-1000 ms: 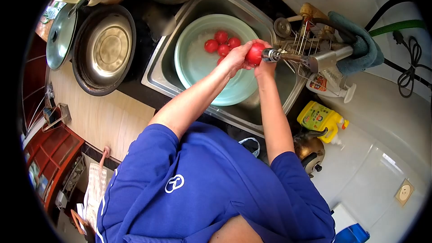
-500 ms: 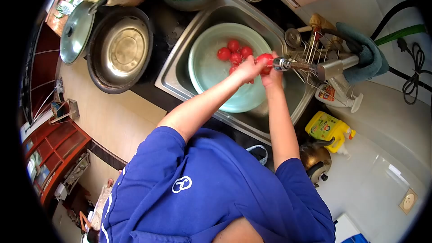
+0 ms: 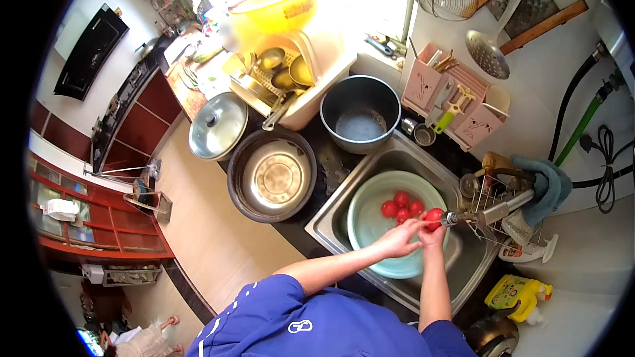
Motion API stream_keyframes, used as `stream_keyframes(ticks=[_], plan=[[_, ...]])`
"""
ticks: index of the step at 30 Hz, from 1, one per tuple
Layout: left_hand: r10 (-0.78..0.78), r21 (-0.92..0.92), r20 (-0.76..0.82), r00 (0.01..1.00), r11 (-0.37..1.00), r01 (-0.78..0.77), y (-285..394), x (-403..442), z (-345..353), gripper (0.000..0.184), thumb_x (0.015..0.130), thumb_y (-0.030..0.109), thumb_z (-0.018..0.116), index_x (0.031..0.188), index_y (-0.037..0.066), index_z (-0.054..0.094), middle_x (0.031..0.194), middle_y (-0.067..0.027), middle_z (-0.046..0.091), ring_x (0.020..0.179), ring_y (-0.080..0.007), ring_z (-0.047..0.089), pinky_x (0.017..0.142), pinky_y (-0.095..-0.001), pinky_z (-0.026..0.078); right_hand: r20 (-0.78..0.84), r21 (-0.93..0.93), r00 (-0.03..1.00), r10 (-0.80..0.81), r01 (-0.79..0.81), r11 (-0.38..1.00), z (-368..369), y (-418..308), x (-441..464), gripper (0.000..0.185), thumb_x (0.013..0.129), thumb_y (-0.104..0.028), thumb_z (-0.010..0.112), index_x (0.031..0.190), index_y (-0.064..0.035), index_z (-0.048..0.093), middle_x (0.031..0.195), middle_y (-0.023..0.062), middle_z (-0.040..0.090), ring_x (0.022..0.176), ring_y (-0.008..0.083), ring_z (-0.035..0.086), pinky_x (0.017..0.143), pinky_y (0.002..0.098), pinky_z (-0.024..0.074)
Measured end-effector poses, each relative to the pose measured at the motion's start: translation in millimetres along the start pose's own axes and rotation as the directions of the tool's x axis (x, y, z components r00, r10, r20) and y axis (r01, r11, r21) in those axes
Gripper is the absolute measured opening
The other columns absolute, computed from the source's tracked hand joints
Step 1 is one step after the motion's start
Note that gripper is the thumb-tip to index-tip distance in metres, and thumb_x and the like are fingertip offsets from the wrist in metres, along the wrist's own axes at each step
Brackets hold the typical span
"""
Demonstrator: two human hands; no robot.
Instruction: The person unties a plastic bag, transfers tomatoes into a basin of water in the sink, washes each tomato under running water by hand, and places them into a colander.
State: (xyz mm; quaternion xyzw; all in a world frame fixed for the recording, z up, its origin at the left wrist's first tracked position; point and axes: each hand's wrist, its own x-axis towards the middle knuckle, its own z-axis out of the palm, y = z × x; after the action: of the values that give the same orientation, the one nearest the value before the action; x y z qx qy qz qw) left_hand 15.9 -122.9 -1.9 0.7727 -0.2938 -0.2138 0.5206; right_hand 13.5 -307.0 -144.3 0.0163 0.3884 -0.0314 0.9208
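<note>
Right of centre in the frame, a red tomato (image 3: 434, 217) sits in the person's hands just below the tip of the metal faucet (image 3: 452, 218). The right hand (image 3: 431, 236) cups it from below, its fingers curled around it and partly hidden; the left hand (image 3: 399, 239) reaches in from the left, fingers extended close together, the tips at the tomato's side, though whether they pinch it I cannot tell. More tomatoes (image 3: 402, 214) cluster in the pale green basin (image 3: 362, 226), which stands in the stainless-steel sink (image 3: 473, 261). A dark cooking pot (image 3: 360, 119) stands above the sink's upper-left edge.
</note>
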Motion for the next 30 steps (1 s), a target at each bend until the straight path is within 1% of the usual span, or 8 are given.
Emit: stream_keyframes(ticks=[7,10,12,16,19,24,25,30], plan=[[0.276,-0.013,0.125,0.953,0.961,-0.276,44.5,17.9,-55.5,0.039,0.078,0.015,0.060,0.115,0.004,0.052,0.118,-0.0145,0.048,0.099,-0.0261,0.055,0.082,-0.0358,0.046,-0.144,-0.421,0.974,-0.172,0.097,0.902,-1.9,7.3,-38.4,0.031,0.075,-0.039,0.063,0.093,-0.0152,0.054,0.091,0.0066,0.057,0.078,0.0243,0.056,0.062,0.0388,0.0494],[0.458,-0.060,-0.121,0.881,0.882,-0.467,96.4,37.7,-150.8,0.027,0.077,0.009,0.060,0.104,0.004,0.056,0.105,-0.0131,0.055,0.092,-0.0217,0.056,0.078,-0.0321,0.046,-0.245,-0.333,0.956,-0.162,0.074,0.940,-12.3,3.6,-45.4,0.034,0.072,-0.036,0.067,0.096,-0.0167,0.053,0.094,0.0081,0.055,0.085,0.0282,0.053,0.071,0.0437,0.0461],[0.600,0.209,-0.297,0.743,0.800,-0.562,136.7,40.1,-239.6,0.015,0.077,0.007,0.059,0.092,0.002,0.060,0.090,-0.0103,0.060,0.085,-0.0220,0.058,0.074,-0.0321,0.048,-0.246,-0.275,0.950,-0.194,0.123,0.954,-20.7,8.6,-53.0,0.037,0.070,-0.035,0.069,0.097,-0.0169,0.052,0.095,0.0085,0.054,0.086,0.0292,0.052,0.072,0.0430,0.0461],[0.543,0.446,-0.619,0.567,0.838,-0.316,152.1,36.6,-405.8,0.015,0.081,0.009,0.056,0.093,0.004,0.064,0.068,-0.0070,0.063,0.055,-0.0096,0.056,0.053,-0.0243,0.046,-0.282,-0.269,0.923,-0.261,0.186,0.945,-35.8,28.0,-68.1,0.039,0.069,-0.036,0.070,0.097,-0.0166,0.051,0.097,0.0087,0.052,0.087,0.0282,0.050,0.073,0.0424,0.0457],[0.534,0.622,-0.659,0.530,0.783,-0.017,153.5,19.8,-497.0,0.015,0.079,0.011,0.057,0.089,0.004,0.065,0.055,-0.0095,0.056,0.051,-0.0135,0.054,0.052,-0.0287,0.042,-0.361,-0.203,0.899,-0.247,0.183,0.962,-44.8,45.6,-72.1,0.040,0.069,-0.040,0.069,0.096,-0.0160,0.050,0.096,0.0088,0.051,0.086,0.0283,0.050,0.071,0.0415,0.0458],[0.478,0.821,-0.541,0.692,0.478,0.312,109.0,33.1,-596.9,0.034,0.074,0.037,0.058,0.087,0.006,0.066,0.075,-0.0177,0.063,0.074,-0.0332,0.061,0.069,-0.0385,0.047,-0.375,-0.153,0.888,-0.266,0.224,0.963,-43.0,81.2,-73.8,0.042,0.069,-0.042,0.067,0.097,-0.0154,0.049,0.096,0.0093,0.050,0.085,0.0283,0.050,0.069,0.0407,0.0465],[0.291,0.750,-0.617,0.731,0.499,0.434,109.8,39.9,-597.3,0.037,0.074,0.041,0.062,0.087,0.007,0.065,0.089,-0.0170,0.063,0.086,-0.0309,0.059,0.079,-0.0383,0.045,-0.370,-0.143,0.887,-0.277,0.241,0.960,-39.3,87.8,-74.4,0.042,0.069,-0.041,0.068,0.096,-0.0155,0.049,0.096,0.0091,0.051,0.085,0.0280,0.050,0.069,0.0403,0.0468],[0.257,0.807,-0.554,0.792,0.399,0.435,115.0,62.3,-604.9,0.039,0.076,0.045,0.059,0.081,0.007,0.064,0.088,-0.0155,0.064,0.087,-0.0282,0.059,0.079,-0.0371,0.045,-0.364,-0.102,0.860,-0.358,0.345,0.933,-9.5,116.8,-79.4,0.044,0.070,-0.042,0.067,0.098,-0.0142,0.048,0.097,0.0104,0.050,0.085,0.0293,0.051,0.069,0.0394,0.0478]])
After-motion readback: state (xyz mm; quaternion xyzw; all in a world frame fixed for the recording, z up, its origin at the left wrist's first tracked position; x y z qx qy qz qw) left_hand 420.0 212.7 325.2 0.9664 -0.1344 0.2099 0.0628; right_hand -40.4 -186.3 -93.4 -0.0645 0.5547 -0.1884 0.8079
